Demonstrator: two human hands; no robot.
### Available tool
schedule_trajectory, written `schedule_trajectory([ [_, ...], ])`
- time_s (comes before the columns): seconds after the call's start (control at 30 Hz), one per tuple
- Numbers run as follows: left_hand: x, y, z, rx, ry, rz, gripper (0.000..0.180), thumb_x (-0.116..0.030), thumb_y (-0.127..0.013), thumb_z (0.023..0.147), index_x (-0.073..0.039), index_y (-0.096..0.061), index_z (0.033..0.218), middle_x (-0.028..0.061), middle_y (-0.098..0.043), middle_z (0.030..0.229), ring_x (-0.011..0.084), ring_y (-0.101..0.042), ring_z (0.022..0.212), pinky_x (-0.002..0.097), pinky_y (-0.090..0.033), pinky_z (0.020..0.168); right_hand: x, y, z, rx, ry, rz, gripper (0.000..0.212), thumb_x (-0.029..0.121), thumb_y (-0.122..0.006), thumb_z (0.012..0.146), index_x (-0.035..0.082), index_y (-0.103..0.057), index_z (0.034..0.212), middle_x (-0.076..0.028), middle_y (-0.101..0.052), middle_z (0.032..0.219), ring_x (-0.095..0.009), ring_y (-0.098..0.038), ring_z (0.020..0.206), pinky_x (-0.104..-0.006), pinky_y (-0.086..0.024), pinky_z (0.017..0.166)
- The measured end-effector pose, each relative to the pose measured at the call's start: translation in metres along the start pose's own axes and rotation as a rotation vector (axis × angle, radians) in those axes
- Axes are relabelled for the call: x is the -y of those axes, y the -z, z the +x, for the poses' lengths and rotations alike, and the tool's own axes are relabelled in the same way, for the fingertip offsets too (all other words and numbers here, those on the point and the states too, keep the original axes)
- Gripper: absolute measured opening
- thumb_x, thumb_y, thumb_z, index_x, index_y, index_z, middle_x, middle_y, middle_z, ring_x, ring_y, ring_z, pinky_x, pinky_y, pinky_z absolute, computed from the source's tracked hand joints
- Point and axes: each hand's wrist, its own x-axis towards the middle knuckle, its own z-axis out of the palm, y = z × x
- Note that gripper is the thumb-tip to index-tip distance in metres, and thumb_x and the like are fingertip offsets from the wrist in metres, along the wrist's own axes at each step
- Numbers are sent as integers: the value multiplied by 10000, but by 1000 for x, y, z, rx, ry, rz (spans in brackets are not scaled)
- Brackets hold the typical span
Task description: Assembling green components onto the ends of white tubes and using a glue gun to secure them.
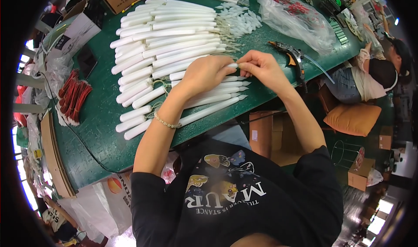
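Observation:
My left hand (209,75) is closed around the end of a white candle-shaped stick (235,65), most of which my palm hides. From the right, my right hand (263,70) pinches at that same end; what its fingertips hold is too small and covered to make out. Below my hands, several white sticks (213,109) lie side by side with pointed translucent tips facing right. Rows of white sticks (174,29) without such tips spread behind and left, thin wires coming from their ends. A heap of translucent flame-shaped tips (239,19) lies beyond my hands.
An orange-and-black plier-like tool (289,53) lies right of my hands. Behind it is a clear plastic bag (300,22) with red pieces. Bundled red wires (74,96) lie on the green table (104,147) at left. A cardboard box (278,136) stands below the table edge; another person (365,75) sits at right.

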Motion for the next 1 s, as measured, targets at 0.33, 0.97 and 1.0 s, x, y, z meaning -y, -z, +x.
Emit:
schedule_trajectory([
  [0.33, -2, 3, -7, -49, 37, -28, 227, -218, -563, 851, -25, -612, 959, 166, -609, 770, 321, -571, 696, 360, -437, 640, -16, -2, 5, -145, 576, -699, 185, 240, -596, 815, 57, -578, 800, -108, -555, 709, -304, -539, 733, -400, -439, 640],
  [0.97, 4, 0, -8, -16, -58, 99, 226, -142, -580, 823, 4, -616, 990, 163, -590, 937, 297, -571, 856, 347, -441, 729, -12, -7, -2, -156, 431, -712, 208, 261, -570, 830, 63, -625, 794, -108, -611, 773, -315, -572, 778, -397, -448, 679],
  [1.0, 3, 2, -12, -53, -82, 86, 227, -132, -584, 815, 12, -615, 988, 160, -585, 953, 295, -569, 873, 343, -443, 745, -10, -5, -7, -168, 396, -706, 160, 158, -585, 823, 23, -620, 901, -123, -626, 888, -290, -580, 858, -351, -451, 762],
])
